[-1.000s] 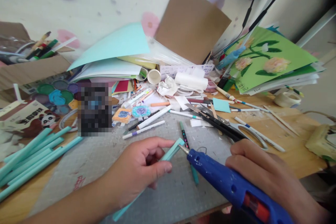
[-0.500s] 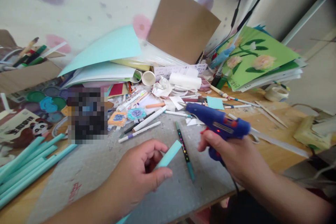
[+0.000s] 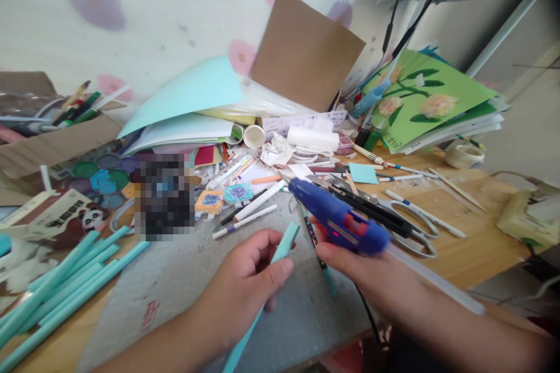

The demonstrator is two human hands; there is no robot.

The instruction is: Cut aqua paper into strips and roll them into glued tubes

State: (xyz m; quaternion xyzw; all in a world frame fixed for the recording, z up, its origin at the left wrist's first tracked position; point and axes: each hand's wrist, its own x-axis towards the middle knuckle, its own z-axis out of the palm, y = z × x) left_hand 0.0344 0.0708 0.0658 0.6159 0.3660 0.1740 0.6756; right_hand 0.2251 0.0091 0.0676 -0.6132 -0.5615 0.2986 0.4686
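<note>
My left hand (image 3: pixel 256 280) is closed around a folded turquoise paper strip (image 3: pixel 286 243). The strip's upper end sticks out past the thumb, and its lower part runs down to the frame's bottom edge. In my right hand (image 3: pixel 354 262) is a blue hot glue gun (image 3: pixel 336 213), its nozzle pointing up and left, apart from the strip. A small red light glows on its side, and a clear glue stick (image 3: pixel 437 280) juts from the back. Between the hands a dark patterned pen (image 3: pixel 326 271) lies on the grey board (image 3: pixel 188 309), partly hidden by my right hand.
Rolled turquoise paper tubes (image 3: pixel 74 285) are piled at the left. Behind lie several markers (image 3: pixel 245 221), paper scraps and a white roll (image 3: pixel 312 139). Large scissors (image 3: pixel 415 218) rest right of the glue gun, near a power strip (image 3: pixel 527 210). Brown cardboard (image 3: pixel 308 49) leans at the back.
The glue gun has moved left and down, nearer the strip, uncovering the scissors behind it. The strip in my left hand has turned more upright. The whole view has shifted slightly.
</note>
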